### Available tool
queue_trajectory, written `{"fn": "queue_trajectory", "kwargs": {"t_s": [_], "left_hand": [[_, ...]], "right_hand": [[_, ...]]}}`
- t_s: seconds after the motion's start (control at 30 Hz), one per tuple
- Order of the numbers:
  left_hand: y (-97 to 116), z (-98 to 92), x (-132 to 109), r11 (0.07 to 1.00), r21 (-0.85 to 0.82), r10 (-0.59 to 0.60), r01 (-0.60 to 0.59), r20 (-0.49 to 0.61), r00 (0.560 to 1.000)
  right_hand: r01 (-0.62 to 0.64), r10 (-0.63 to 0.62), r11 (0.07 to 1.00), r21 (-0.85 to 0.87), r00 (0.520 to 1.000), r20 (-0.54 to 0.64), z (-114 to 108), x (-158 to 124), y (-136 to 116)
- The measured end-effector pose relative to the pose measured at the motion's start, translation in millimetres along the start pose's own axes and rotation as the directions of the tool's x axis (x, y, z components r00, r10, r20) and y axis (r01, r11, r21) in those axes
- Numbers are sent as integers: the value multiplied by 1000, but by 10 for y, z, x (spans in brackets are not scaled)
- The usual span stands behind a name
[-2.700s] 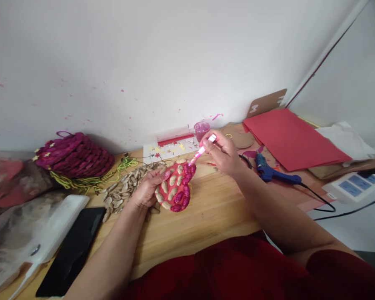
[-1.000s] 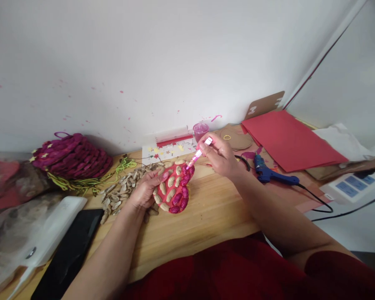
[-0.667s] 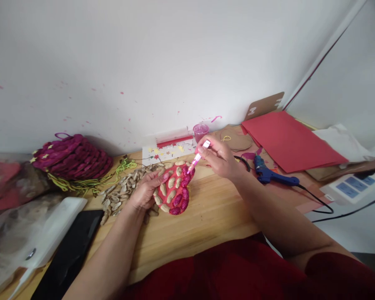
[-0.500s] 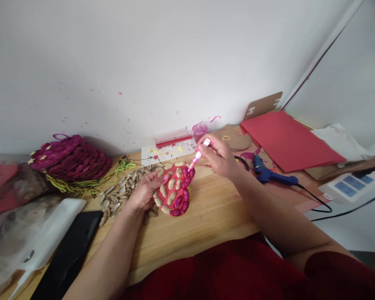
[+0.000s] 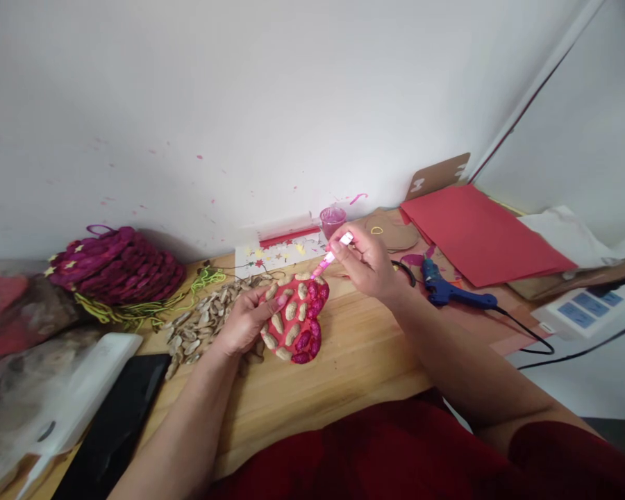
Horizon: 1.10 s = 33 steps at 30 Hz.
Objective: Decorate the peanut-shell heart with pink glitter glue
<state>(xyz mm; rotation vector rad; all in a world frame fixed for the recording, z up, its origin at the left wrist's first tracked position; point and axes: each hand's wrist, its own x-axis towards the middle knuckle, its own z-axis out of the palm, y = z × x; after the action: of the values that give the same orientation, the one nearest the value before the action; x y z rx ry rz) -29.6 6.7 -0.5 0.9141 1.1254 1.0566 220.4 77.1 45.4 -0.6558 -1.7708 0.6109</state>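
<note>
My left hand (image 5: 244, 321) grips a red heart-shaped piece (image 5: 296, 318) covered with peanut shells, tilting it up off the wooden table (image 5: 354, 354). Some shells near its right edge are coated in magenta glitter, the others are bare tan. My right hand (image 5: 369, 261) pinches a small pink brush (image 5: 332, 255), its tip touching the heart's upper right edge.
A pile of loose shells (image 5: 203, 321) lies left of the heart. A magenta woven piece (image 5: 117, 265) sits at the back left, a pink glitter cup (image 5: 332, 219) against the wall. A blue glue gun (image 5: 451, 289), red paper sheets (image 5: 479, 232) and a power strip (image 5: 583, 312) are on the right. A black tablet (image 5: 112, 423) lies near left.
My left hand has turned the heart slightly, raising its top toward the brush. The brush tip has shifted along the upper right edge. More shells there look magenta than 2.7 s ago.
</note>
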Motion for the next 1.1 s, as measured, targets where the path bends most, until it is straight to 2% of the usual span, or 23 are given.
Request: {"fn": "queue_trajectory", "kwargs": {"t_s": [0.23, 0.33, 0.47, 0.6, 0.73, 0.8, 0.9, 0.97, 1.1], "left_hand": [[38, 83, 2, 995, -64, 76, -80, -66, 995], [22, 72, 11, 991, -81, 93, -102, -106, 990], [-24, 36, 34, 990, -79, 106, -114, -103, 989], [-81, 11, 67, 983, -95, 149, -160, -112, 982], [-150, -2, 93, 982, -87, 158, -169, -123, 980], [-180, 10, 97, 980, -59, 181, -191, -142, 973], [-201, 58, 91, 974, -35, 217, -225, -156, 964], [-198, 95, 81, 972, -25, 228, -234, -154, 961], [-179, 140, 60, 969, 20, 244, -245, -182, 952]], "right_hand": [[51, -51, 994, -92, 999, 2, -17, 4, -27], [34, -36, 995, -90, 999, -22, -21, -1, -47], [-1, 0, 999, -32, 999, -40, -9, -8, -48], [-19, 17, 997, -72, 999, -30, -15, -8, -14], [-85, 60, 989, -119, 977, -204, -71, 4, 121], [-155, 113, 982, -110, 942, -315, -121, 21, 236], [-300, 192, 939, -168, 863, -467, -212, 82, 421], [-372, 218, 893, -251, 848, -483, -267, 166, 515], [-424, 246, 821, -383, 867, -433, -298, 474, 611]]}}
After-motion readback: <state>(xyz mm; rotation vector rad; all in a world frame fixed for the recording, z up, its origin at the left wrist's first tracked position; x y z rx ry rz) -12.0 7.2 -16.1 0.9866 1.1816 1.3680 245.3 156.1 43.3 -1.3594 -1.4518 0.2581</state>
